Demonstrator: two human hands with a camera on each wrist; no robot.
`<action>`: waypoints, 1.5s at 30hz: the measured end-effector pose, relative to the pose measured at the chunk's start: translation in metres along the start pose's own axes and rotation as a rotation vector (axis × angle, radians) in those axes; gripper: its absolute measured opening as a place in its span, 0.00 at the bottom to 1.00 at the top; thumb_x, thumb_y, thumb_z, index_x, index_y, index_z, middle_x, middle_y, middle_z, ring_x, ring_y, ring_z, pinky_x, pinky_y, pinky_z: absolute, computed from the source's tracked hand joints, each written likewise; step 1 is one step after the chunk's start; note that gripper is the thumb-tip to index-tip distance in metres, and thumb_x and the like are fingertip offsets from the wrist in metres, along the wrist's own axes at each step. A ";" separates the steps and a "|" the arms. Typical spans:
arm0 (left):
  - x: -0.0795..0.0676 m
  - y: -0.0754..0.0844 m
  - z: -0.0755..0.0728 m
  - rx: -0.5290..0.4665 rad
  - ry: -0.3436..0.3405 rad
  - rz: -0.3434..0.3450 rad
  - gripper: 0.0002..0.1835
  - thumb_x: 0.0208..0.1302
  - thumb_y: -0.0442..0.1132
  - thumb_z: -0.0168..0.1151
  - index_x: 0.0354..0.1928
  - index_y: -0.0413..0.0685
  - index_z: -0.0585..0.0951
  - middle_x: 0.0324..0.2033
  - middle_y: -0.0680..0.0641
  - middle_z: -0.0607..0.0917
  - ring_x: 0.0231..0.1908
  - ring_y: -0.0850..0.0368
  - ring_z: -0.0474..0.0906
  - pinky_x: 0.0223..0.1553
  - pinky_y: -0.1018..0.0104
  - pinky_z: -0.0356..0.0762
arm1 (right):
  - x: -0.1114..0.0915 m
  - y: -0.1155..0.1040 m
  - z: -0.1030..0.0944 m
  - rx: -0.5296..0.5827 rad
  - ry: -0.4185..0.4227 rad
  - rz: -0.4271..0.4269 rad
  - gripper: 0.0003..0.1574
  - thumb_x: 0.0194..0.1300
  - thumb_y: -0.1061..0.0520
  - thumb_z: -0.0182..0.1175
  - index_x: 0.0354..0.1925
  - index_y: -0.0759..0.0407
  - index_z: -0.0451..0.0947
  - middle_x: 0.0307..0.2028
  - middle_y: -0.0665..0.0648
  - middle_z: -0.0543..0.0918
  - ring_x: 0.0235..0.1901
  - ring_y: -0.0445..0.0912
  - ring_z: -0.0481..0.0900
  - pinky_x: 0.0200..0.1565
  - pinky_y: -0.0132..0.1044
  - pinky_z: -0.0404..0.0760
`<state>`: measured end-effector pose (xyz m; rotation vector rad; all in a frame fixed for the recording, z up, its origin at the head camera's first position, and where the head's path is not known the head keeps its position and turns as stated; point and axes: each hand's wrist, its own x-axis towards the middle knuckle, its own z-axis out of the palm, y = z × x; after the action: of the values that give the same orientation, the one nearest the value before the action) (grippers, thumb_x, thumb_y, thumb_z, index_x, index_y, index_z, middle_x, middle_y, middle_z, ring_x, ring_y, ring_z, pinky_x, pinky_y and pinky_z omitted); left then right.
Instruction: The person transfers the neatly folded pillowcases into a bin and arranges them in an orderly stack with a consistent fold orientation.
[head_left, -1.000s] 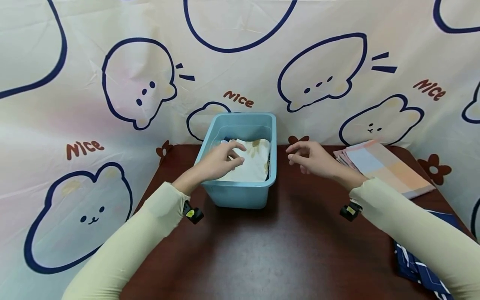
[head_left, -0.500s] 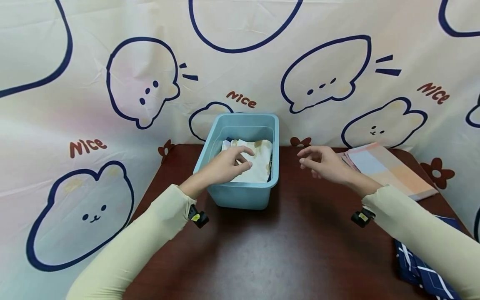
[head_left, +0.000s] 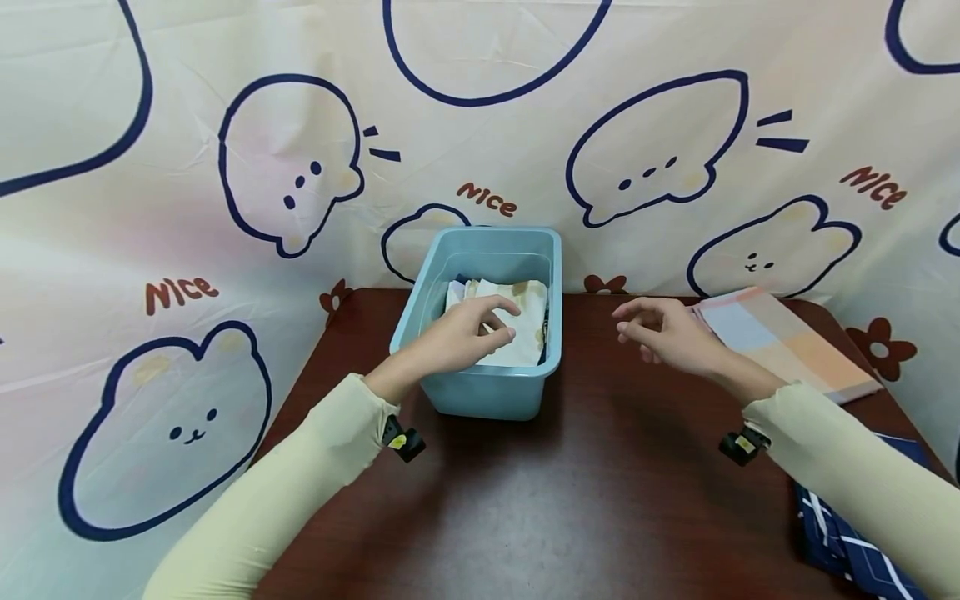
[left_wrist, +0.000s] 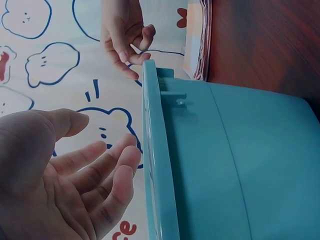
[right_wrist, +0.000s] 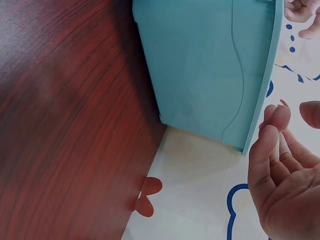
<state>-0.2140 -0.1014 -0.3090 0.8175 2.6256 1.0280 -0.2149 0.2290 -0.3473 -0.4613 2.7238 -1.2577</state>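
The left hand (head_left: 467, 333) hangs over the near left part of a blue plastic bin (head_left: 483, 398), wrist lifted, fingers (left_wrist: 114, 200) loosely bent and released. Inside the bin lies a pale, tan-patched cloth (head_left: 531, 304). Right of the bin, the right hand (head_left: 670, 335) hovers above the surface (head_left: 570, 500), fingers (right_wrist: 265, 150) bent toward the bin, gripping nothing. Farther right of the bin lies a folded pastel checked cloth (head_left: 780, 337); nearer than the bin, partly under the right sleeve (head_left: 855, 467), a navy plaid cloth (head_left: 832, 546).

This looked like a booth-like nook, its dark table (head_left: 540, 517) backed and flanked by a sheet (head_left: 517, 154) printed with cartoon bears (head_left: 187, 467). The tub (head_left: 480, 396) and cloths (head_left: 795, 342) seemed domestic; the room's kind was unclear.
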 end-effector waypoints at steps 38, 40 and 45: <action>0.019 0.042 0.039 0.001 -0.077 0.073 0.24 0.74 0.44 0.58 0.69 0.55 0.70 0.50 0.48 0.88 0.40 0.58 0.84 0.41 0.69 0.80 | -0.014 0.041 -0.026 -0.017 -0.003 0.004 0.22 0.78 0.53 0.52 0.60 0.67 0.73 0.38 0.59 0.86 0.21 0.45 0.77 0.26 0.38 0.81; 0.020 0.044 0.041 -0.005 -0.073 0.074 0.24 0.74 0.44 0.58 0.69 0.55 0.70 0.51 0.48 0.87 0.41 0.58 0.84 0.43 0.68 0.80 | -0.015 0.043 -0.028 -0.026 -0.001 0.021 0.22 0.78 0.52 0.52 0.60 0.67 0.73 0.39 0.60 0.86 0.22 0.45 0.78 0.26 0.38 0.81; 0.023 0.050 0.046 -0.032 -0.067 0.073 0.23 0.75 0.44 0.58 0.69 0.54 0.71 0.53 0.47 0.86 0.42 0.58 0.85 0.43 0.68 0.81 | -0.016 0.048 -0.034 -0.046 -0.007 0.045 0.23 0.79 0.52 0.52 0.61 0.67 0.72 0.40 0.61 0.86 0.22 0.43 0.78 0.27 0.38 0.82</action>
<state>-0.1947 -0.0322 -0.3090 0.9296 2.5342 1.0393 -0.2179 0.2880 -0.3622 -0.4053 2.7465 -1.1825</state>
